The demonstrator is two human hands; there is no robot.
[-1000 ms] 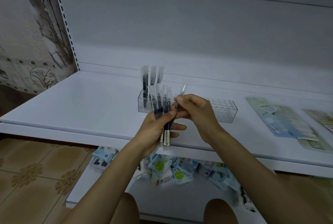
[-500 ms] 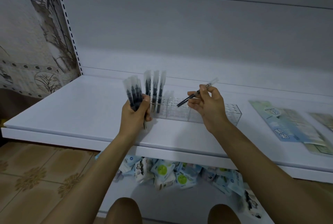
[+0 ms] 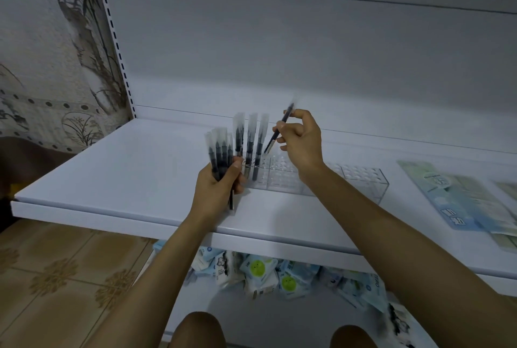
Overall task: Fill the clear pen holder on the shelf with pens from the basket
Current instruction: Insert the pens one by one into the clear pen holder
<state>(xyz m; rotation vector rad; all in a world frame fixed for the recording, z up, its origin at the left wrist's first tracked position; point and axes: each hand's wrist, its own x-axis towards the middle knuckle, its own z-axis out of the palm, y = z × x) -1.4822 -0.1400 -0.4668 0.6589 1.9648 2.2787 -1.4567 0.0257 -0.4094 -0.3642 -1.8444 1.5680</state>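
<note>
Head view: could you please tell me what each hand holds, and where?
Left hand grips a bundle of pens by their lower barrels; right hand pinches a single pen at mid-barrel.

Flat white metal shelf (image 3: 140,174) and clear plastic pen holder (image 3: 363,179). Black-barrelled pens (image 3: 249,149) had frosted caps. Beige wallpaper (image 3: 56,53) bore grey ink bamboo. Tan floor tiles (image 3: 56,277) carried brown floral medallions.

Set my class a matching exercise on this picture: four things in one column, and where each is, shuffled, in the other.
Things
1. single pen
2. bundle of pens
3. clear pen holder
4. pale blue packets

Places
a. below the white shelf
b. pinched in the right hand
c. standing on the white shelf
d. gripped in the left hand

Pairs: 1-b; 2-d; 3-c; 4-a
</note>
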